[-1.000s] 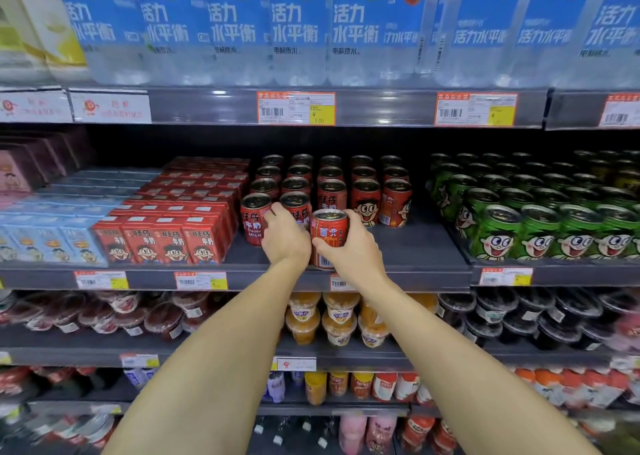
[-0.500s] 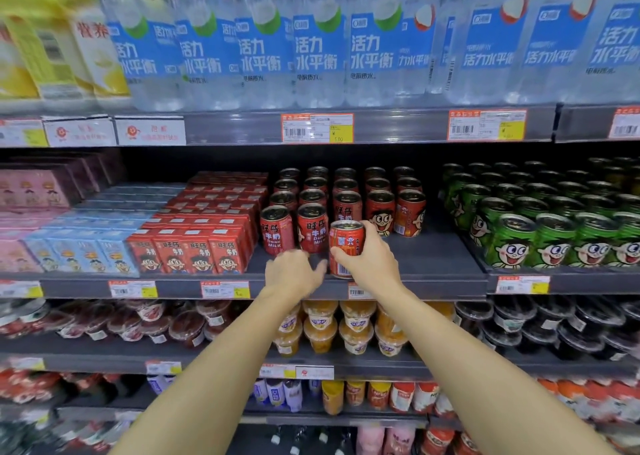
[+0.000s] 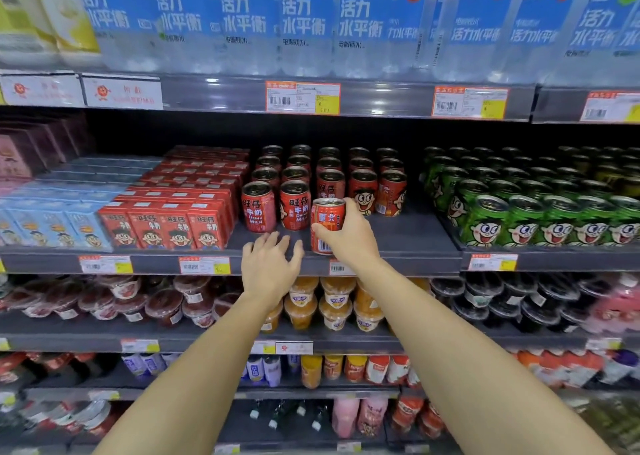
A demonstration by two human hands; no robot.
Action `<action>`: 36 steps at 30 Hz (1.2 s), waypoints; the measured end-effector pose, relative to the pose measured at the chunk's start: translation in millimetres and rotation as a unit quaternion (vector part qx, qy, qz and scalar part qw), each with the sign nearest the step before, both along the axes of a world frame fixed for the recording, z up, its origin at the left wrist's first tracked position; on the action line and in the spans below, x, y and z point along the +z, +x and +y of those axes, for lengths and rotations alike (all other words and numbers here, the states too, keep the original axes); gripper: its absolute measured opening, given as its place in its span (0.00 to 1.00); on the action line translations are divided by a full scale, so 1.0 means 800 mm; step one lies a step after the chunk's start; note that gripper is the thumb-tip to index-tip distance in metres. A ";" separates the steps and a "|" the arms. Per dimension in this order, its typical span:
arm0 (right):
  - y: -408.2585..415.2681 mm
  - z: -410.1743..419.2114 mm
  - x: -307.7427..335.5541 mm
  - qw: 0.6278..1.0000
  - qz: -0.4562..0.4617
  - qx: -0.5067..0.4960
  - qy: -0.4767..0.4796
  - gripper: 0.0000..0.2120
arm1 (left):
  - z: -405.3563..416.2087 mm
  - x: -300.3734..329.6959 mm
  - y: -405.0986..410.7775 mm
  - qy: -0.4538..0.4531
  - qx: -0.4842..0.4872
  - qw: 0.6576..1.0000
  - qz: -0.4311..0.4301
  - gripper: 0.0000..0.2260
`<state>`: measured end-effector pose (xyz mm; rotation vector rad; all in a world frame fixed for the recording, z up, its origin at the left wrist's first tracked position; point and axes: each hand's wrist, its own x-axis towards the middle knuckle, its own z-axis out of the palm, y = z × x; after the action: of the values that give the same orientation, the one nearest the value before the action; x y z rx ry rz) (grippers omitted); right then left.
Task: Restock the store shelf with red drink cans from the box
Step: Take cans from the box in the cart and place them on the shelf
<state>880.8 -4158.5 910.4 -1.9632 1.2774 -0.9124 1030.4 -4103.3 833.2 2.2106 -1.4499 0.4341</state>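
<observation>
My right hand (image 3: 349, 234) grips a red drink can (image 3: 325, 224) that stands upright at the front of the dark shelf (image 3: 415, 243). Just behind and left of it stand two front red cans (image 3: 277, 205), with several more rows of red cans (image 3: 346, 174) further back. My left hand (image 3: 268, 265) hovers at the shelf's front lip, fingers spread and relaxed, holding nothing, just left of the gripped can. The box is out of view.
Red milk cartons (image 3: 166, 227) and blue cartons (image 3: 48, 226) fill the shelf to the left; green cans (image 3: 540, 208) fill the right. Bare shelf floor lies right of the gripped can. Water bottles (image 3: 304, 21) stand above, jelly cups (image 3: 332, 302) below.
My left hand let go of a front red can and drew back toward the shelf edge, fingers opening. My right hand keeps its can, set down in the front row.
</observation>
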 end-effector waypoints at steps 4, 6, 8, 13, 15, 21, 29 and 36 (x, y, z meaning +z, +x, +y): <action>0.000 -0.006 0.000 1.000 0.024 -0.004 -0.008 0.38 | 0.002 -0.003 0.000 -0.017 -0.001 1.000 -0.017 0.25; 0.000 -0.013 -0.001 0.999 0.030 -0.007 -0.013 0.38 | 0.002 -0.005 0.002 -0.027 -0.005 0.999 -0.035 0.24; 0.002 -0.018 -0.001 0.999 0.027 -0.013 -0.017 0.37 | 0.001 -0.008 0.005 -0.035 -0.009 0.998 -0.058 0.22; 0.010 -0.035 -0.008 0.999 -0.016 -0.035 -0.015 0.35 | -0.001 -0.015 0.006 -0.061 0.002 0.996 -0.064 0.21; 0.012 -0.038 -0.014 0.999 -0.028 -0.042 -0.017 0.34 | -0.004 -0.017 0.005 -0.069 0.005 0.996 -0.063 0.20; 0.023 -0.054 -0.029 0.995 -0.072 -0.065 -0.010 0.36 | -0.009 -0.025 0.010 -0.126 -0.006 0.990 -0.060 0.18; 0.034 -0.073 -0.038 0.994 -0.094 -0.058 -0.019 0.34 | -0.012 -0.028 0.012 -0.159 -0.010 0.985 -0.062 0.16; 0.036 -0.077 -0.034 0.995 -0.078 -0.051 -0.020 0.34 | -0.009 -0.024 0.009 -0.137 -0.009 0.989 -0.052 0.16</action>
<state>909.9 -4220.0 883.4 -1.8318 1.2878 -1.1261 1038.0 -4110.8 814.0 1.9808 -1.3700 0.7070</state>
